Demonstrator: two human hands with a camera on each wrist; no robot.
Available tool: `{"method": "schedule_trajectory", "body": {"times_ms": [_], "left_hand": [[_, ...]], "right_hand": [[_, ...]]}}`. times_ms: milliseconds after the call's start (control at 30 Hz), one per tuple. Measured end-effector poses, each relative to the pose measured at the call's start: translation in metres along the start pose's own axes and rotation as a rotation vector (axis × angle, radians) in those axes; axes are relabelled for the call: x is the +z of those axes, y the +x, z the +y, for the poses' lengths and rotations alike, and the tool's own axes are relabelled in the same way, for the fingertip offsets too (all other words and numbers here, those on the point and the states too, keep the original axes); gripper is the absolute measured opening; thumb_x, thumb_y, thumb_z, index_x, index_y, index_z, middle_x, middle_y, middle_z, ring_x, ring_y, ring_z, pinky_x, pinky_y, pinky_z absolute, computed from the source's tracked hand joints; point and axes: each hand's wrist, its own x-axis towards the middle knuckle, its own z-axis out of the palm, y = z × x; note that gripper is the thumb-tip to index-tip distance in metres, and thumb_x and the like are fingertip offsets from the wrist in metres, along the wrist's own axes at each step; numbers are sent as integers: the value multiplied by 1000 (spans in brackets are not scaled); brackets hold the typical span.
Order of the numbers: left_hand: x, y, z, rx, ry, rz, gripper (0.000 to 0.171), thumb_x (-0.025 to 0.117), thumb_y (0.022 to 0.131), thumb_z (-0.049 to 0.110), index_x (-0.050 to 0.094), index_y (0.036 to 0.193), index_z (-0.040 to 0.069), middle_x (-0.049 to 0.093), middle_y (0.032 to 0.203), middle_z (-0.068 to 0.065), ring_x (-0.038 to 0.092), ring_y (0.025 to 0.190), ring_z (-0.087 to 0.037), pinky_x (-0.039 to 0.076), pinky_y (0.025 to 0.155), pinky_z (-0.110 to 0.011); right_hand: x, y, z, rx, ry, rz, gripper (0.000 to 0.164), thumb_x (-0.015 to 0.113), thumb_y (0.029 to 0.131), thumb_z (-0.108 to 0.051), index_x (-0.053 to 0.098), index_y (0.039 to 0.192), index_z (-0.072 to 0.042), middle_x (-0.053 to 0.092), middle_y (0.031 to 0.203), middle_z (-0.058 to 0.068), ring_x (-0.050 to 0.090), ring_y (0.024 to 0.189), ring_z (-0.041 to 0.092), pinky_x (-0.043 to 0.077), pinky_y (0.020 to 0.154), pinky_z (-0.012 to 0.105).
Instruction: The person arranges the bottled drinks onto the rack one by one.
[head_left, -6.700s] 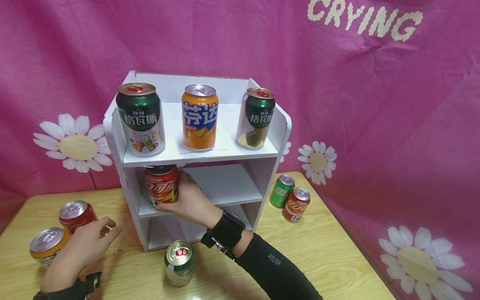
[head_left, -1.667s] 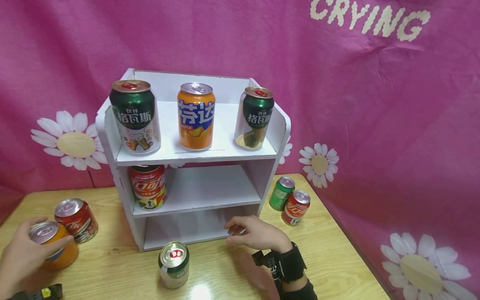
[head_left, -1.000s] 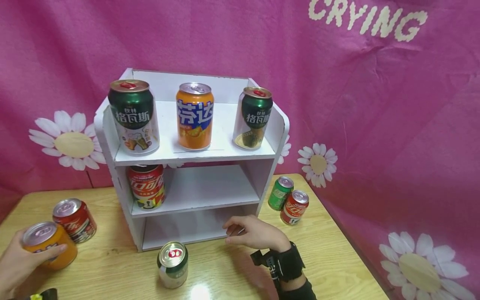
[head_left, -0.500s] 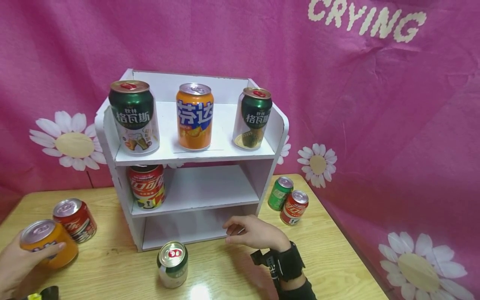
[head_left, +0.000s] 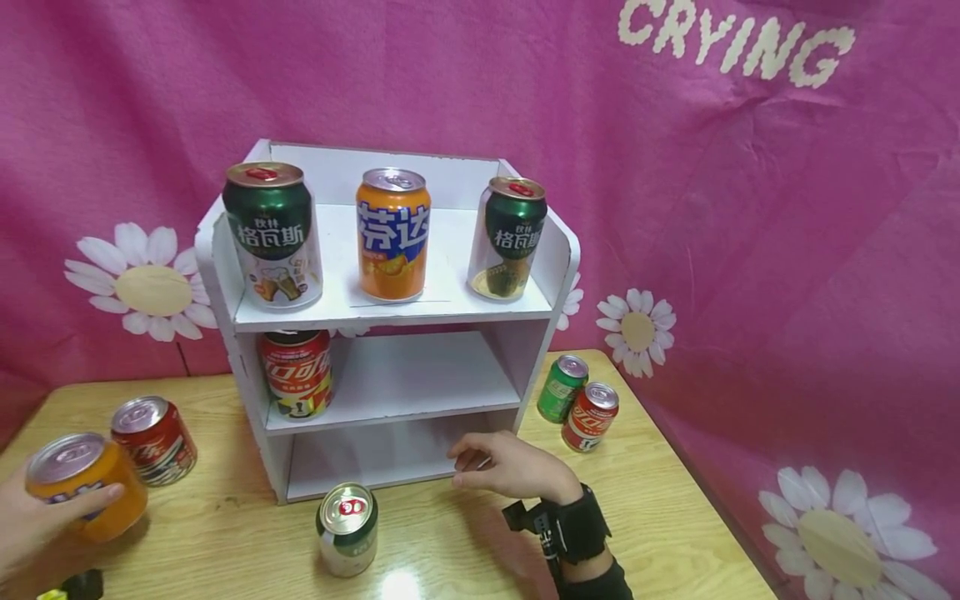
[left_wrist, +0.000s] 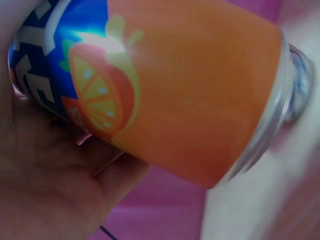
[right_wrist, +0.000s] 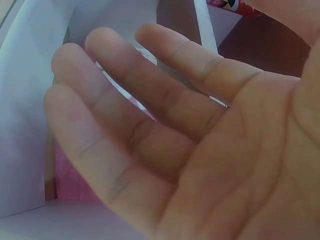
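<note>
At the left of the head view, my left hand (head_left: 41,521) grips an orange soda can (head_left: 120,471), thumb along its near side. The left wrist view shows the can (left_wrist: 200,90) large, with its blue lettering and orange-slice picture; the fingers wrap its far side. My right hand (head_left: 517,467) holds nothing and hangs with loosely bent fingers before the lower right of a white shelf (head_left: 405,315). In the right wrist view its palm (right_wrist: 240,150) and spread fingers show. Behind the orange can stands a red cola can (head_left: 153,442).
Two green-and-white cans (head_left: 272,237) flank an orange can (head_left: 393,237) on the top tier. A red cola can (head_left: 296,375) stands at the middle tier's left. A green-and-white can (head_left: 347,533) stands in front; a green can (head_left: 561,392) and red can (head_left: 590,419) stand right.
Earlier my right hand held the red cola can in the middle tier; it has let go and drawn back right. My left hand has taken hold of the orange can and shifted it slightly left, tilting it.
</note>
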Motion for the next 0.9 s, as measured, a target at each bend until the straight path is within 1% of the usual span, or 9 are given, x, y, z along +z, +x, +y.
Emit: {"method": "schedule_trajectory", "body": {"times_ms": [100,200,333,467,567,667,700,800,900], "left_hand": [[0,-6,22,31,-21,18,56,67,76,1,39,108,38,48,89,27,46,76,11,39,59,-8],[4,-10,54,67,-14,39,59,68,74,0,39,112,36,47,91,25,46,77,10,40,58,-9],[16,-12,95,101,-42,71,58,69,73,0,41,115,29,48,95,19,47,80,7,43,58,-11],[33,-13,124,107,-112,76,55,68,75,1,41,119,19,50,101,11,50,83,2,44,62,-11],[44,-15,139,102,-86,69,57,69,75,7,39,124,12,49,105,5,50,85,-3,45,63,-13],[52,-19,150,107,-8,57,62,71,75,14,37,126,4,48,105,4,49,84,-3,46,62,-14],[54,-20,152,108,-5,54,63,71,74,14,36,125,2,48,104,4,49,83,-3,46,62,-14],[59,-25,159,114,5,58,64,72,73,13,35,124,1,48,102,7,49,82,-1,45,62,-13],[62,-30,166,125,-24,52,65,72,73,8,32,124,5,46,106,3,47,86,-1,44,64,-12]], "right_hand": [[-1,0,0,0,0,-1,27,62,81,-32,57,103,-16,59,85,-8,56,80,6,46,70,21],[-1,0,0,0,-2,-2,27,62,82,-32,57,104,-16,59,85,-8,56,80,6,46,70,21],[-2,0,1,2,-7,3,29,61,82,-34,57,105,-17,59,87,-9,56,82,5,45,72,21],[-2,0,3,13,-6,9,28,61,82,-33,57,105,-17,59,87,-9,56,82,5,46,72,21],[-2,0,3,19,-3,11,26,61,82,-29,57,105,-17,59,87,-9,55,82,5,46,71,22],[-1,-1,2,17,-3,12,24,61,83,-28,57,104,-17,59,87,-9,55,82,6,46,71,22],[-1,-1,1,17,-3,11,24,61,83,-28,57,104,-17,59,87,-8,56,82,6,46,71,22],[-1,-1,1,16,-6,8,26,60,83,-32,57,104,-17,59,87,-8,56,82,6,46,71,21],[-1,0,0,19,-6,1,29,59,82,-36,57,105,-17,59,87,-9,55,82,6,45,71,21]]}}
